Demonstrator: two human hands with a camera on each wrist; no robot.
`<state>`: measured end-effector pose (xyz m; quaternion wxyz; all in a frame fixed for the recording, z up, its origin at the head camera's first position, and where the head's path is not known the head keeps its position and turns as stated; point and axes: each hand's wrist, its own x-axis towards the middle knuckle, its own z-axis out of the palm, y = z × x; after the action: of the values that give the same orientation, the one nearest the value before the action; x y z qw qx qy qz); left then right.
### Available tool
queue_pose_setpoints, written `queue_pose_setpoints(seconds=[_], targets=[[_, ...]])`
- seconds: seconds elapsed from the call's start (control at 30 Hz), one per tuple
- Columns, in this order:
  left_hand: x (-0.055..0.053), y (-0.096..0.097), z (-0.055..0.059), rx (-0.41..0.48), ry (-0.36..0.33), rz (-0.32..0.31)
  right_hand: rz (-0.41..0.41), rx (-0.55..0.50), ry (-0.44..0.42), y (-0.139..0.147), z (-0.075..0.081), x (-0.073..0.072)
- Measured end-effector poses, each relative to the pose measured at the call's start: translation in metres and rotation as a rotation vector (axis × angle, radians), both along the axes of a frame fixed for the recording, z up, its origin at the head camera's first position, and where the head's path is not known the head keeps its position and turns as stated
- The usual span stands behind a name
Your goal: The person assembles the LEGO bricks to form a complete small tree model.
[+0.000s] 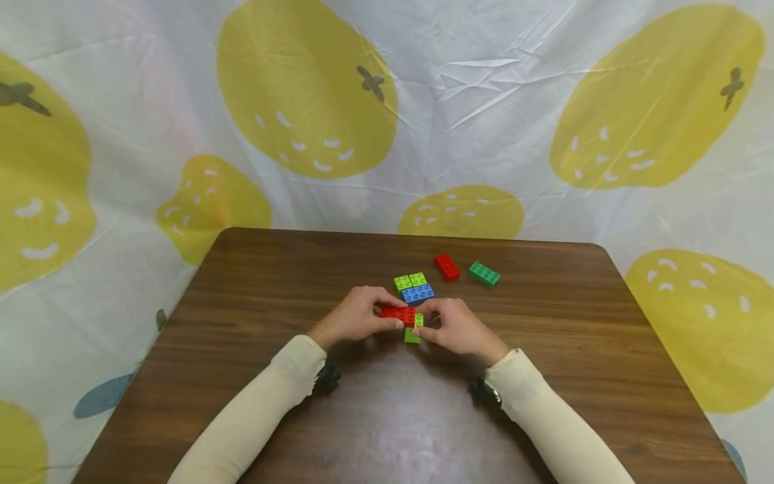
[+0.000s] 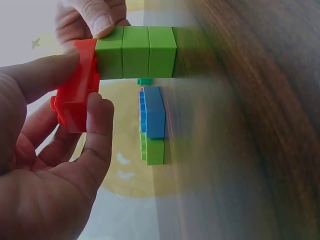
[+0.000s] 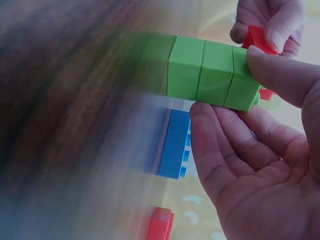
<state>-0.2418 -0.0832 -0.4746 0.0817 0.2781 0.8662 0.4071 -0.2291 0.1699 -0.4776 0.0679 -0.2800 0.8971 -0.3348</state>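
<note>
My left hand (image 1: pixel 357 316) pinches a red toy building brick (image 2: pixel 75 107) by its sides, between thumb and fingers. Its studded face shows upward in the head view. Under one end of that brick stands a column of three light-green bricks (image 2: pixel 135 52), upright on the table. The red brick overhangs to the left and meets the column's top at its right end. My right hand (image 1: pixel 456 326) grips the column near its top, thumb on one side and fingers on the other, as the right wrist view shows (image 3: pixel 215 72).
Just beyond the hands lie a blue brick (image 1: pixel 418 294) and two light-green bricks (image 1: pixel 410 280) side by side. Farther back are another red brick (image 1: pixel 447 267) and a dark-green brick (image 1: pixel 484 273). The brown wooden table (image 1: pixel 272 269) ends at a patterned cloth (image 1: pixel 471 134).
</note>
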Motion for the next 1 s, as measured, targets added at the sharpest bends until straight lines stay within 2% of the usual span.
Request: queue_pose_setpoints(seconds=[0.27, 0.5, 0.73, 1.0], targets=[[0.001, 0.002, 0.0, -0.008, -0.001, 0.001, 0.022, 0.016, -0.017, 0.004, 0.002, -0.004], [0.003, 0.0, 0.0, 0.003, 0.026, -0.011, 0.012, -0.057, 0.003, 0.011, 0.01, -0.012], [0.003, -0.002, 0.002, -0.005, 0.031, -0.026, -0.106, -0.116, 0.032, 0.018, 0.013, -0.03], [0.001, -0.005, 0.002, -0.019, 0.02, -0.019, -0.253, -0.138, 0.082, 0.025, 0.007, -0.06]])
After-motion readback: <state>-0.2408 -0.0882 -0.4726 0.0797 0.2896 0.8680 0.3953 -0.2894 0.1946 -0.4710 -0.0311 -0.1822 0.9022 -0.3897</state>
